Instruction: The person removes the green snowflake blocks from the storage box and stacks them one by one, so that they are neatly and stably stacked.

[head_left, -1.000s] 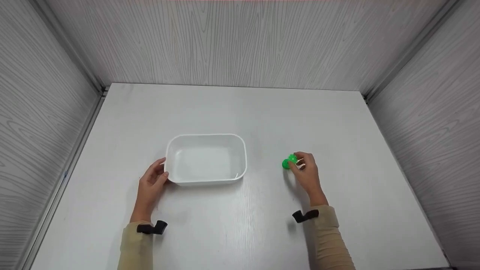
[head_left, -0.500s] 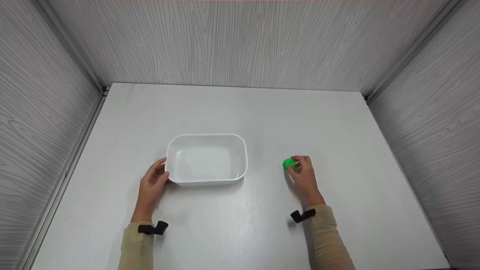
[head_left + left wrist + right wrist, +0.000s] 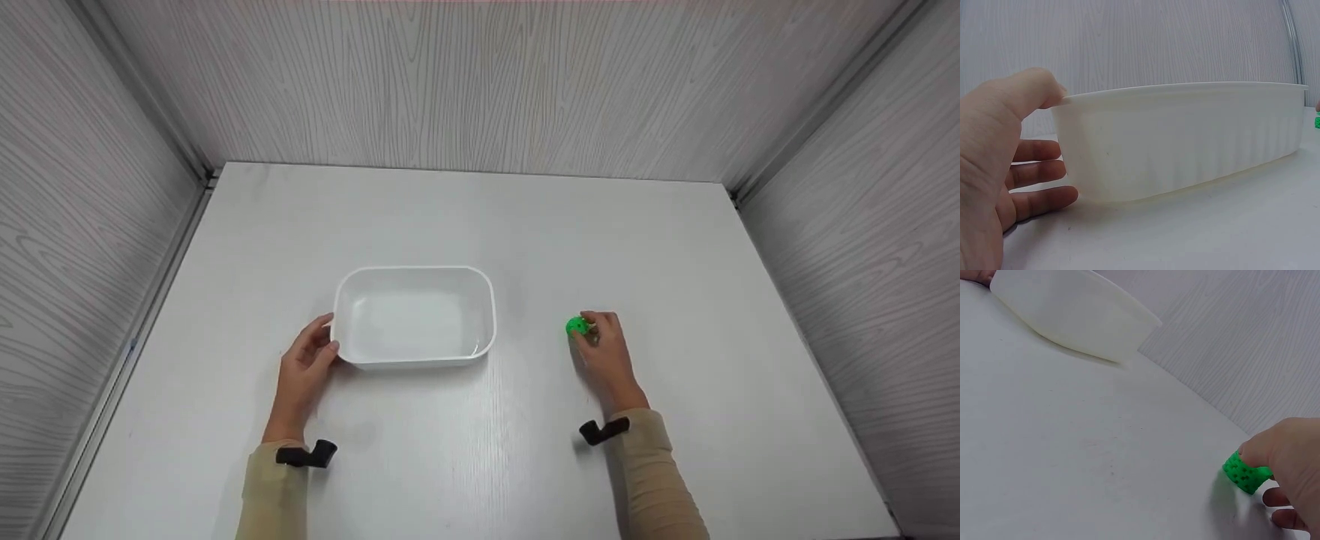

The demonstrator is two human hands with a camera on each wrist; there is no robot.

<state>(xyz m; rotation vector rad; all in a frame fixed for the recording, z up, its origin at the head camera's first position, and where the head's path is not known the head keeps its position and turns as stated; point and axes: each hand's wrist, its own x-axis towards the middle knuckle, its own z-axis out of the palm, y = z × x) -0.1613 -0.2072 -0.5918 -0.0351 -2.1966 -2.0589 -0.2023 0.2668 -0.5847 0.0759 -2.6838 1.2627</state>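
Observation:
A white rectangular plastic tub (image 3: 420,363) stands on the white table, with nothing inside it. At its left end my left hand (image 3: 302,367) holds on, thumb on the rim and fingers against the end wall, as the left wrist view shows. To the right of the tub, my right hand (image 3: 609,358) pinches a small green round piece (image 3: 576,327) between thumb and fingers, low over the table. Close up in the right wrist view, the green piece (image 3: 1241,473) has a knobbly, notched side. Part of it is hidden behind the thumb.
Grey wood-grain panels (image 3: 465,90) enclose the table (image 3: 480,225) at the back and both sides. A black camera mount (image 3: 604,431) sits on the right wrist and another mount (image 3: 306,454) on the left.
My right hand has come down slightly and left, bringing its green piece onto the second green piece that lay beside it; the two now look like one. Left hand and tub have stayed put.

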